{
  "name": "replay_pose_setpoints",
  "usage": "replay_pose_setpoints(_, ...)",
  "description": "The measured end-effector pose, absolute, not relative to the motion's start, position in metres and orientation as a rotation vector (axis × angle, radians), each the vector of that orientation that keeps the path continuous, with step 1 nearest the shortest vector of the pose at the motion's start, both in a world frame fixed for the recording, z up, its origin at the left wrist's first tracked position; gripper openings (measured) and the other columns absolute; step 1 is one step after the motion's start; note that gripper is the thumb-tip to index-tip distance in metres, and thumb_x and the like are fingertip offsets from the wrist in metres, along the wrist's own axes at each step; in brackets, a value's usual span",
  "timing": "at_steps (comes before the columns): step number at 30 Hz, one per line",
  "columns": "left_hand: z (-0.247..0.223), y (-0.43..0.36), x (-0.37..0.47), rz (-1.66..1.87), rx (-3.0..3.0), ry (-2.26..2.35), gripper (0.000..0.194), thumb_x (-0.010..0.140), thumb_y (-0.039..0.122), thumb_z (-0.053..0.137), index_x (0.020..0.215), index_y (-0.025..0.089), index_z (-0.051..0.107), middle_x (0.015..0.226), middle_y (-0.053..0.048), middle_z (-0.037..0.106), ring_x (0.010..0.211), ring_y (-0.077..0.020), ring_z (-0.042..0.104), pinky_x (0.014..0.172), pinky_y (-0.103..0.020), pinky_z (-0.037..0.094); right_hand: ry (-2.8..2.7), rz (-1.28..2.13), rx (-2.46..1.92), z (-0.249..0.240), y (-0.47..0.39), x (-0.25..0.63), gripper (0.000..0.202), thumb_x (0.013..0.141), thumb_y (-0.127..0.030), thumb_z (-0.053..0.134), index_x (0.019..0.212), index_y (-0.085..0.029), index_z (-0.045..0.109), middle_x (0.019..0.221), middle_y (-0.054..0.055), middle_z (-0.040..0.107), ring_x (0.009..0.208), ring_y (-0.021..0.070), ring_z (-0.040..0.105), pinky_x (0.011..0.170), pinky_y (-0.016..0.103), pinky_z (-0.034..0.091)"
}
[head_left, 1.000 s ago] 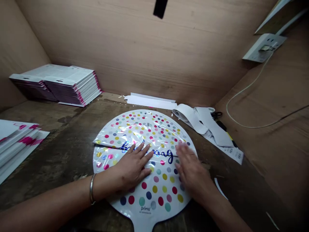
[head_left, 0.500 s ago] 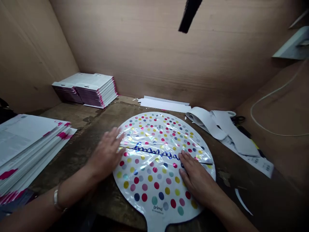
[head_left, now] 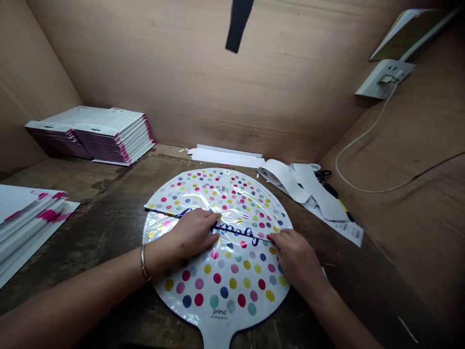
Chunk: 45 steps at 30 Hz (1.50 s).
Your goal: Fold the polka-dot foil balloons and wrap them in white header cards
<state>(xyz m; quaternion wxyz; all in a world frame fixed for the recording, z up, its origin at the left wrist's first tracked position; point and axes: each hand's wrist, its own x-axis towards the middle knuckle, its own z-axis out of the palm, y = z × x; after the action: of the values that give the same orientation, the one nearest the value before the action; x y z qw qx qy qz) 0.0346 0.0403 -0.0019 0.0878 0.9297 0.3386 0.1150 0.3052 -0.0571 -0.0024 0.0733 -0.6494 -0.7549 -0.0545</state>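
Note:
A flat, uninflated foil balloon (head_left: 240, 271) with coloured dots lies in front of me, its neck towards me. A dark-edged fold crosses its middle and cuts through blue script lettering. My left hand (head_left: 196, 230) rests palm down on the fold near the centre, thumb apart from the fingers, covering part of the lettering. At the right end of the fold, my right hand (head_left: 296, 252) has its fingers curled in, pinching the balloon's folded edge.
Stacked printed cards (head_left: 109, 133) stand at the back left, with another pile (head_left: 32, 228) nearer on the left. White paper strips (head_left: 227, 156) lie by the back wall. A curled label strip (head_left: 319, 194), scissors (head_left: 323, 174) and a corded socket (head_left: 387, 80) are at right.
My left hand has moved from the balloon's left edge to its middle. My right hand has slid out to the fold's right end and curled its fingers. The view has turned right.

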Motion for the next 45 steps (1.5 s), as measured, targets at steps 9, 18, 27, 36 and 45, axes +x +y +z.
replay_pose_setpoints(9,-0.003,0.049,0.043,0.297,2.902,0.858,0.026,0.089,0.028,0.046,0.111,0.020,0.058,0.101,-0.008,0.062,0.092,-0.0222,0.057,0.083,-0.034,0.043,-2.424,-0.226,-1.858,-0.013,-0.060,0.269,0.054,0.077,-0.001,0.043,0.131,-0.006,0.049,0.133,0.015,0.052,0.127,0.0283,0.042,0.103,0.042,0.040)
replay_pose_setpoints(18,0.001,0.050,0.036,0.336,2.804,0.983,0.026,0.086,0.033,0.053,0.108,0.021,0.060,0.095,-0.007,0.063,0.088,-0.0236,0.058,0.079,-0.035,0.044,-2.387,0.020,-2.163,0.022,-0.047,0.265,0.038,0.083,-0.006,0.041,0.114,-0.013,0.062,0.103,0.016,0.068,0.093,0.0283,0.065,0.078,0.039,0.053)
replay_pose_setpoints(27,-0.018,0.041,0.028,0.464,2.668,0.769,0.030,0.084,0.014,0.049,0.111,0.023,0.060,0.112,-0.006,0.064,0.103,-0.0190,0.059,0.092,-0.032,0.044,-2.681,0.508,-1.549,0.049,-0.104,0.240,0.080,0.069,-0.032,0.068,0.141,-0.019,0.037,0.143,0.011,0.040,0.127,0.0320,0.042,0.103,0.043,0.041)
replay_pose_setpoints(36,-0.021,0.013,-0.047,0.567,2.327,0.828,0.031,0.082,0.024,0.055,0.111,0.026,0.064,0.117,-0.006,0.064,0.111,-0.0233,0.058,0.098,-0.038,0.044,-2.494,0.410,-1.578,0.001,-0.079,0.295,0.049,0.083,-0.017,0.050,0.132,-0.023,0.049,0.137,0.007,0.048,0.133,0.0255,0.034,0.108,0.048,0.032)
replay_pose_setpoints(45,-0.024,0.013,-0.062,0.458,2.448,0.724,0.033,0.085,0.020,0.051,0.116,0.026,0.062,0.124,-0.007,0.060,0.118,-0.0203,0.053,0.102,-0.038,0.041,-2.547,0.341,-1.424,0.000,-0.076,0.281,0.055,0.086,-0.021,0.049,0.140,-0.021,0.037,0.145,0.007,0.037,0.134,0.0232,0.032,0.108,0.043,0.034)
